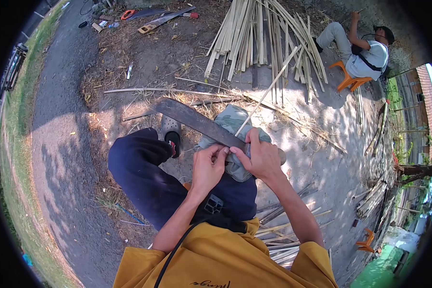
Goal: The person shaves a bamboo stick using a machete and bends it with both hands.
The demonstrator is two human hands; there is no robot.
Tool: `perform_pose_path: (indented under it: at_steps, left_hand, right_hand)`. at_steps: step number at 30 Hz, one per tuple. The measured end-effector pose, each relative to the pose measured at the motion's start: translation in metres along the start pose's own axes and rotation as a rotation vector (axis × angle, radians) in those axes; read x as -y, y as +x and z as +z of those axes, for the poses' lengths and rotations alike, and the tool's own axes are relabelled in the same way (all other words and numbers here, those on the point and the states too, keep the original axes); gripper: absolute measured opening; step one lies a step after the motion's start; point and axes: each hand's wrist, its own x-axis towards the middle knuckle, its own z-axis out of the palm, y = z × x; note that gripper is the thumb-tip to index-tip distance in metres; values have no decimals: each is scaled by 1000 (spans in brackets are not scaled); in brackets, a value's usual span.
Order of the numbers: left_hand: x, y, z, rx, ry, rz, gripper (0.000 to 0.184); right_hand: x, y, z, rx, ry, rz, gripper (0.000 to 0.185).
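A machete [194, 118] with a broad dark blade lies slantwise over my lap, its rounded handle end [282, 156] showing beyond my right hand. My right hand [263, 157] is closed round the machete where blade meets handle, the thumb pointing toward my left hand. A long thin bamboo strip [273, 82] runs from the upper right down to the blade. In line with it, below the blade, my left hand [209, 165] pinches its near end, mostly hidden by the fingers. Under the blade a grey-green cloth [233, 117] covers my thigh.
A large fan of split bamboo strips [247, 36] lies ahead. Handsaws [165, 20] rest at the upper left. Another person sits on an orange stool [349, 77] at the upper right. More strips [283, 235] lie beside me at the right, and loose strips and shavings cover the ground.
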Motion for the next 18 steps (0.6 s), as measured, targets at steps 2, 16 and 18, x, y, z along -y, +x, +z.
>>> perform_pose_path:
  at_steps: [2,16,18]
  left_hand:
    - [10,-2,2,-12,-94,51,17]
    - [13,-107,-85,-8,48,-54,15]
    - [4,-118,-98,12,125,-104,15]
  right_hand:
    - [0,1,0,-5,-11,-2,61]
    - [-12,2,2,-103,-47,8,55]
    - [-8,1,0,-76,-10,37,53]
